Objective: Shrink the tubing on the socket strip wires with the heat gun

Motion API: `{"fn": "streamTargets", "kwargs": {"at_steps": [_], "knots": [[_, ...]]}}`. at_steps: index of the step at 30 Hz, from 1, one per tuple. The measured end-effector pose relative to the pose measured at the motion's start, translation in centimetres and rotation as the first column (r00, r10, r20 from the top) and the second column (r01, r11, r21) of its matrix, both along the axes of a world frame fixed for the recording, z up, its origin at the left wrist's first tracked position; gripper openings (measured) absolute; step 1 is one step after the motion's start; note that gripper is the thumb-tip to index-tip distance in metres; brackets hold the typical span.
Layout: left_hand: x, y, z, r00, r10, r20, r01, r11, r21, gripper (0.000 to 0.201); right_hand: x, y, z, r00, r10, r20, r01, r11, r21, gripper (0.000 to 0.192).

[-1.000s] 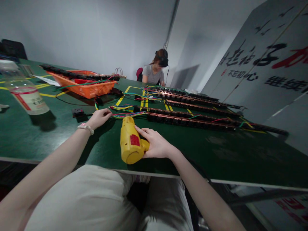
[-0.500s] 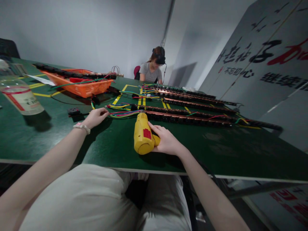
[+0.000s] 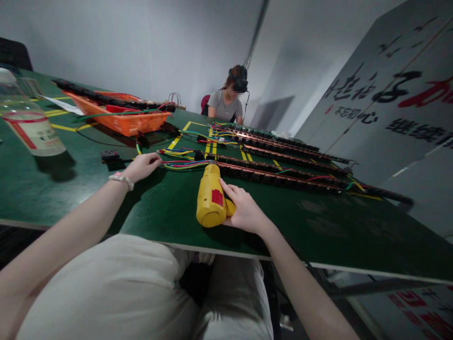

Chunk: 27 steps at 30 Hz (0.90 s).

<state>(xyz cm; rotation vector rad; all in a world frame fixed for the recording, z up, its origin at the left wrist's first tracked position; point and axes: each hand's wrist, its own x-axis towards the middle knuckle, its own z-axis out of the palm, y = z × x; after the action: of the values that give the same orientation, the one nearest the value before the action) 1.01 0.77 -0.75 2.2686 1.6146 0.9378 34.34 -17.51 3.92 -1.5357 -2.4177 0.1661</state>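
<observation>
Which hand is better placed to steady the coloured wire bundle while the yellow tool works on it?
Left. The left hand already rests at the end of the coloured wire bundle, while the right hand is closed round the grip of the yellow plastic heat-gun-like tool, whose nozzle points at the wires.

One yellow heat gun [image 3: 211, 198] at centre frame. Two bare hands: the right hand [image 3: 244, 211] beside the gun, the left hand [image 3: 141, 165] left of centre. One wrist bracelet [image 3: 121, 178]. About five long black power strips [image 3: 283, 178] fan out toward the right, though the far ones blur together. One orange basket [image 3: 123, 120] upper left. One clear bottle [image 3: 26, 127] at far left. One seated person [image 3: 228, 99] at top centre.
</observation>
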Motion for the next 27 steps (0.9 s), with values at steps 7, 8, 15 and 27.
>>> {"fn": "streamTargets", "kwargs": {"at_steps": [7, 8, 15, 27], "knots": [[0.1, 0.0, 0.3, 1.0, -0.003, 0.019, 0.004, 1.0, -0.027, 0.041, -2.0, 0.8, 0.0, 0.998, 0.069, -0.011, -0.069, 0.997, -0.034, 0.111], [0.1, 0.0, 0.3, 1.0, -0.001, 0.024, 0.001, 1.0, -0.026, 0.041, -2.6, 0.7, 0.1, 0.997, 0.075, -0.006, -0.075, 0.996, -0.039, 0.111], [0.4, -0.3, 0.7, 0.997, 0.018, 0.071, -0.018, 1.0, 0.001, 0.047, -6.6, 0.4, 0.1, 0.985, 0.171, -0.014, -0.172, 0.985, -0.017, 0.113], [0.6, -0.4, 0.9, 0.998, 0.005, 0.07, -0.005, 1.0, -0.005, 0.051, -10.8, 1.0, -0.4, 0.965, 0.263, -0.012, -0.263, 0.964, 0.034, 0.109]]}}
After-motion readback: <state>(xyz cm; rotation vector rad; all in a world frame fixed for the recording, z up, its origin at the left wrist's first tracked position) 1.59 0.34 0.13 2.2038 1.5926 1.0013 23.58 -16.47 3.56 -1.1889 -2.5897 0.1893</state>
